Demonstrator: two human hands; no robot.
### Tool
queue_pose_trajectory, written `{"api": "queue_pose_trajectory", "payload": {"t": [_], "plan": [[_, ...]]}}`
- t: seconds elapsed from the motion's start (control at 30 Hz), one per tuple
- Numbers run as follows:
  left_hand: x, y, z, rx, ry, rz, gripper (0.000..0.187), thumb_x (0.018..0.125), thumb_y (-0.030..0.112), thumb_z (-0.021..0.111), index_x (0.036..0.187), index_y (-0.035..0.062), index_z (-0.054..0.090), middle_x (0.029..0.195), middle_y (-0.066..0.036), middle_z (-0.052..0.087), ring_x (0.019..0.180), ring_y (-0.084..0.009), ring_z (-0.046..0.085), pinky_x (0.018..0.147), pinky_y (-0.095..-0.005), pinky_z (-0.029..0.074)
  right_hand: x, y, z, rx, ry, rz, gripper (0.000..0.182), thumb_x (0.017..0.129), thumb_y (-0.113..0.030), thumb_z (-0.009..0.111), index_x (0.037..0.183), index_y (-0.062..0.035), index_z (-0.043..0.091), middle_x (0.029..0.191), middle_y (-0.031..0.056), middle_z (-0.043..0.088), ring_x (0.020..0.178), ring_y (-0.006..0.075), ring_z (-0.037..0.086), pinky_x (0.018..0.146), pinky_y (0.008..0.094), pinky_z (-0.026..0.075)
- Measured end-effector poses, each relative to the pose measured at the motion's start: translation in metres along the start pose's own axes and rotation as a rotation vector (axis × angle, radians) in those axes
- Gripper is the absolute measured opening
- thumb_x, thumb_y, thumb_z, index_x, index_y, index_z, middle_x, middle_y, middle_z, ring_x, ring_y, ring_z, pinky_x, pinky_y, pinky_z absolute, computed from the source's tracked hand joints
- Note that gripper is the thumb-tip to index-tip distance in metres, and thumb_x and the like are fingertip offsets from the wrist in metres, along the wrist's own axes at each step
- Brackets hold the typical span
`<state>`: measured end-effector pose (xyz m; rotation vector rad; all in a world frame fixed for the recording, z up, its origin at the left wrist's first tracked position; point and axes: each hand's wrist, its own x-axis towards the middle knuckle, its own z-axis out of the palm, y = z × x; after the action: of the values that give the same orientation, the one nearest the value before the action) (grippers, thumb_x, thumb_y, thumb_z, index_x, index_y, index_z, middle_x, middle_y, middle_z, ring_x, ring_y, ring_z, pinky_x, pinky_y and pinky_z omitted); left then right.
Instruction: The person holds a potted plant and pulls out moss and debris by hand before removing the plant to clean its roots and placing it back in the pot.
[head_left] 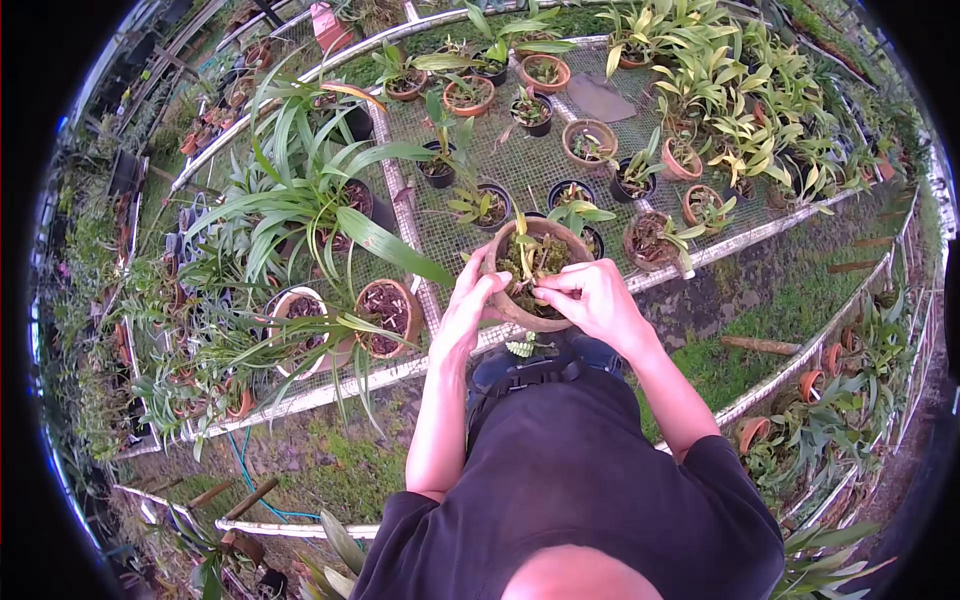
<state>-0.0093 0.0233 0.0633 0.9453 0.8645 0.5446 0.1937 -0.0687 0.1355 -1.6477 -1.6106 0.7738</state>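
A round clay pot (583, 247) is held up in front of my body, over the near edge of the mesh bench. Green moss and a small plant (525, 250) with yellowish stems fill it. My left hand (468, 300) grips the pot's left side, its thumb over the rim. Inside the pot, my right hand (592, 300) has thumb and fingers pinched together at the base of the plant, on the moss. What exactly lies between those fingertips is too small to make out.
Potted plants stand on the wire mesh bench (470, 150), among them a clay pot of bark (650, 242) to the right. Long-leaved plants (320, 190) spread at the left. A white rail (720, 258) borders the bench, and a lower shelf at right holds tipped clay pots (752, 432).
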Motion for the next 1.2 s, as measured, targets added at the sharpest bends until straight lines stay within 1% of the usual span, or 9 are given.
{"api": "queue_pose_trajectory", "payload": {"t": [0.13, 0.23, 0.53, 0.83, 0.93, 1.0, 1.07, 1.17, 1.2], "plan": [[0.001, 0.012, 0.032, 0.036, 0.046, 0.03, 0.077, 0.091, 0.03, 0.07, 0.16, 0.0126, 0.042, 0.135, -0.011, 0.062, 0.114, -0.021, 0.064, 0.077, -0.0346, 0.06, 0.003, 0.032, -0.018, -0.102, 0.029, -0.206, 0.017, 0.089, -0.015, 0.081, 0.097, -0.0004, 0.082, 0.078, 0.0146, 0.075, 0.066, 0.027, 0.072, 0.06, 0.0377, 0.053], [0.009, 0.01, 0.05, 0.032, 0.063, 0.049, 0.075, 0.092, 0.027, 0.069, 0.159, 0.0129, 0.041, 0.133, -0.011, 0.063, 0.113, -0.0207, 0.065, 0.079, -0.035, 0.06, 0.004, 0.047, -0.035, -0.121, -0.007, -0.222, 0.016, 0.089, -0.019, 0.08, 0.094, -0.0041, 0.082, 0.077, 0.011, 0.074, 0.069, 0.0325, 0.071, 0.065, 0.0419, 0.056], [0.027, 0.002, 0.092, 0.052, 0.148, 0.048, 0.077, 0.09, 0.025, 0.072, 0.16, 0.0131, 0.042, 0.137, -0.013, 0.06, 0.118, -0.021, 0.062, 0.082, -0.0352, 0.058, 0.006, 0.074, -0.083, -0.001, -0.083, -0.156, 0.013, 0.09, -0.016, 0.078, 0.094, -0.0031, 0.078, 0.072, 0.0086, 0.064, 0.062, 0.0247, 0.063, 0.061, 0.0409, 0.05], [0.028, 0.009, 0.108, -0.038, 0.174, 0.061, 0.08, 0.089, 0.026, 0.07, 0.161, 0.0099, 0.041, 0.148, -0.013, 0.054, 0.128, -0.0232, 0.059, 0.086, -0.0357, 0.061, -0.009, 0.08, -0.143, 0.159, -0.081, -0.162, 0.015, 0.096, -0.011, 0.071, 0.099, 0.0024, 0.064, 0.091, 0.0136, 0.062, 0.084, 0.0287, 0.064, 0.079, 0.0395, 0.052], [0.036, -0.002, 0.097, -0.157, 0.149, 0.069, 0.081, 0.089, 0.028, 0.07, 0.162, 0.0102, 0.039, 0.15, -0.013, 0.052, 0.129, -0.0234, 0.058, 0.088, -0.0384, 0.061, -0.018, 0.084, -0.168, 0.027, -0.002, -0.028, 0.014, 0.097, -0.011, 0.07, 0.098, 0.0024, 0.067, 0.093, 0.0128, 0.064, 0.089, 0.0325, 0.064, 0.081, 0.0422, 0.051], [0.034, 0.0, 0.096, -0.13, 0.154, 0.049, 0.081, 0.089, 0.028, 0.07, 0.162, 0.0109, 0.039, 0.147, -0.013, 0.053, 0.125, -0.0229, 0.059, 0.09, -0.0388, 0.06, -0.03, 0.083, -0.177, -0.509, 0.1, -0.01, 0.015, 0.092, -0.012, 0.075, 0.1, 0.0005, 0.072, 0.096, 0.012, 0.064, 0.098, 0.0323, 0.065, 0.084, 0.044, 0.051], [0.034, 0.004, 0.097, -0.092, 0.149, 0.054, 0.081, 0.089, 0.028, 0.071, 0.162, 0.0114, 0.039, 0.145, -0.012, 0.054, 0.123, -0.0225, 0.059, 0.092, -0.039, 0.059, -0.036, 0.082, -0.176, -0.616, 0.185, -0.072, 0.016, 0.091, -0.011, 0.076, 0.103, -0.0006, 0.075, 0.093, 0.0114, 0.066, 0.088, 0.0303, 0.067, 0.079, 0.0418, 0.053], [0.034, 0.007, 0.103, -0.027, 0.149, 0.093, 0.08, 0.089, 0.026, 0.072, 0.161, 0.0113, 0.04, 0.14, -0.012, 0.054, 0.12, -0.0222, 0.059, 0.093, -0.0391, 0.057, -0.027, 0.053, -0.161, -0.037, 0.07, 0.119, 0.016, 0.091, -0.011, 0.076, 0.104, -0.0007, 0.076, 0.088, 0.011, 0.067, 0.075, 0.0294, 0.067, 0.071, 0.0402, 0.054], [0.032, 0.01, 0.108, -0.01, 0.161, 0.104, 0.079, 0.089, 0.025, 0.073, 0.161, 0.011, 0.041, 0.136, -0.011, 0.055, 0.119, -0.0222, 0.059, 0.093, -0.0389, 0.057, -0.027, 0.049, -0.148, 0.003, 0.075, 0.006, 0.017, 0.092, -0.012, 0.076, 0.104, -0.0008, 0.077, 0.084, 0.0112, 0.068, 0.068, 0.0289, 0.067, 0.066, 0.0393, 0.054]]}}
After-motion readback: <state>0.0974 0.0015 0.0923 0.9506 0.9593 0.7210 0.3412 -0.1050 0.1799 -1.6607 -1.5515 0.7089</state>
